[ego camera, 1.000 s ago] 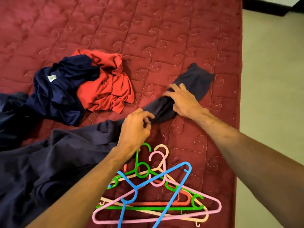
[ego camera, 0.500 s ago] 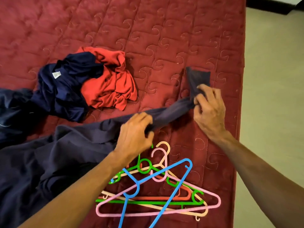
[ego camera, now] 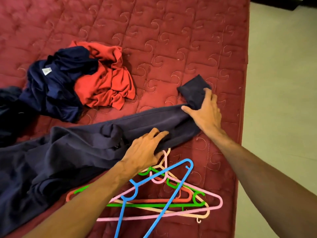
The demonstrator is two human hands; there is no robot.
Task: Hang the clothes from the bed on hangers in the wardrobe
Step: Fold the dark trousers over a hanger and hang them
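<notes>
A dark purple garment (ego camera: 77, 152) lies spread over the red bed (ego camera: 171, 31), its long sleeve (ego camera: 154, 121) stretched to the right. My left hand (ego camera: 145, 150) grips the sleeve's lower edge, fingers curled over the cloth. My right hand (ego camera: 205, 110) holds the sleeve at its far end, where the cuff (ego camera: 193, 88) bends upward and cloth bunches between thumb and fingers. Several coloured plastic hangers (ego camera: 171, 200) lie tangled just below my left hand, a blue hanger (ego camera: 178, 186) on top. No wardrobe is in view.
A crumpled red garment (ego camera: 106, 83) and a navy garment (ego camera: 56, 83) with a white label lie heaped at the left middle of the bed. More dark cloth (ego camera: 8, 109) lies at the far left edge. Pale floor (ego camera: 283, 83) runs along the bed's right edge.
My right hand slid along the sleeve toward the bed's right edge and pulled it straight; the cuff now bends upward. My left hand moved from pinching the sleeve to gripping its lower edge.
</notes>
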